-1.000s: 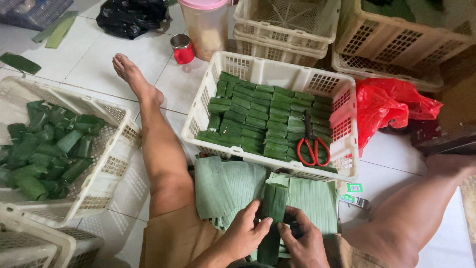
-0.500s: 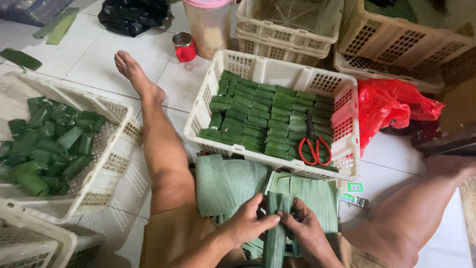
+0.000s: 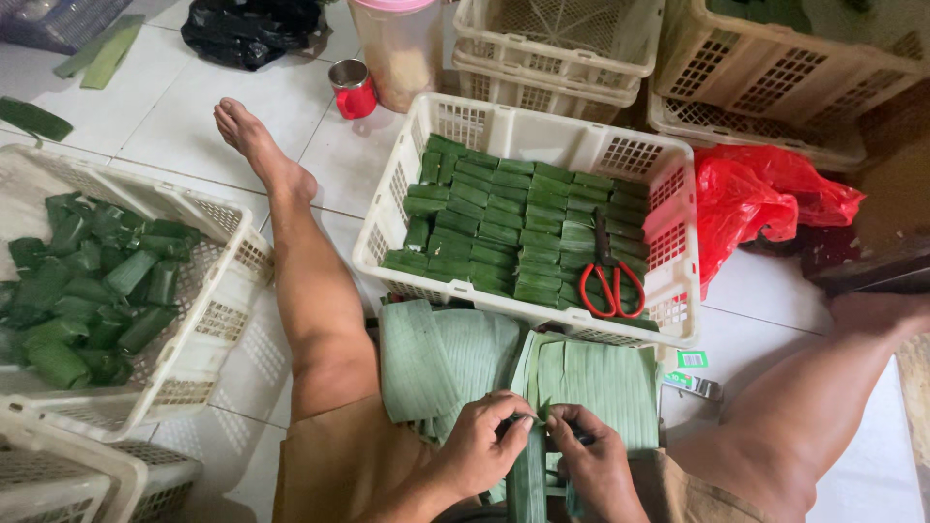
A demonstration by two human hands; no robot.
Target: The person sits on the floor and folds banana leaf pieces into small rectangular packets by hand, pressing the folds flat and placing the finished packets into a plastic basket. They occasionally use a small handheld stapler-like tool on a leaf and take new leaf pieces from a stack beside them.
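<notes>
1. Where the two hands meet at the bottom centre, a narrow green leaf strip [image 3: 528, 475] is held upright between them, over the person's lap.
2. The left hand [image 3: 481, 447] is seen closed on the strip's upper end, thumb and fingers pinched together.
3. The right hand [image 3: 593, 457] is likewise closed on the strip, its fingers curled just beside those of the left hand.
4. A stack of flat banana leaves [image 3: 455, 363] is laid on the floor directly beyond the hands, between the legs.
5. Beyond the stack, a white basket [image 3: 542, 131] is found filled with rows of folded leaf parcels [image 3: 504, 228]; red-handled scissors [image 3: 610, 286] are rested on them at the right.
6. A second basket [image 3: 228, 281] with loose rolled leaves is placed at the left, outside the left leg.
7. A red plastic bag [image 3: 765, 199] is noted to the right, and a red cup [image 3: 354, 89] near the foot.
</notes>
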